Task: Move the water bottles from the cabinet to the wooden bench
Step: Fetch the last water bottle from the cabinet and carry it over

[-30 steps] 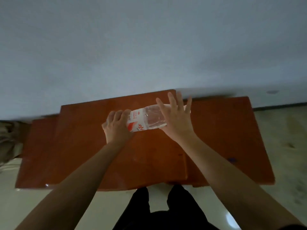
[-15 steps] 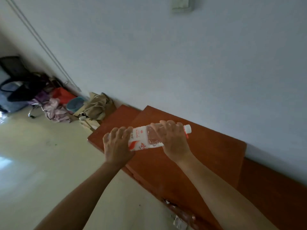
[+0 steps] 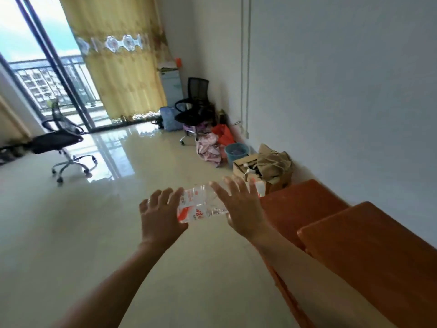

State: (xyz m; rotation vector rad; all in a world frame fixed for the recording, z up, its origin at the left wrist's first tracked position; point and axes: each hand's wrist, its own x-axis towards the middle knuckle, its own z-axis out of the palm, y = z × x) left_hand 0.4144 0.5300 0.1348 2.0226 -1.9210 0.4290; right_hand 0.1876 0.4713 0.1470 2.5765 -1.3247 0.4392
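Pale glossy floor fills most of the view, w/ a white wall on the right and the orange-brown wooden bench running along it at abt 4 o'clock from frame centre. The water bottle is in the air near centre, carried btw. both hands. It is over the floor, just off the bench's far end at abt 9 o'clock from it, and not touching it.

The left hand sits at the labelled base end and the right hand covers the neck half. Both have fingers straight and fanned out, so the bottle looks pressed btw. the palms rather than wrapped. The thumbs are hidden, so any pinch underneath can't be told. Prob. reason for the two-palm hold: it keeps the bottle level & steady in transit.

The long axis runs approx. 8 to 2 o'clock, near horizontal, w/ the bottle on its side. The red-and-white label is toward 8. What looks like the white cap is toward 2, pointing at the cardboard box by the wall. Judged: the bottle isn't set down yet, and the cabinet isn't in view
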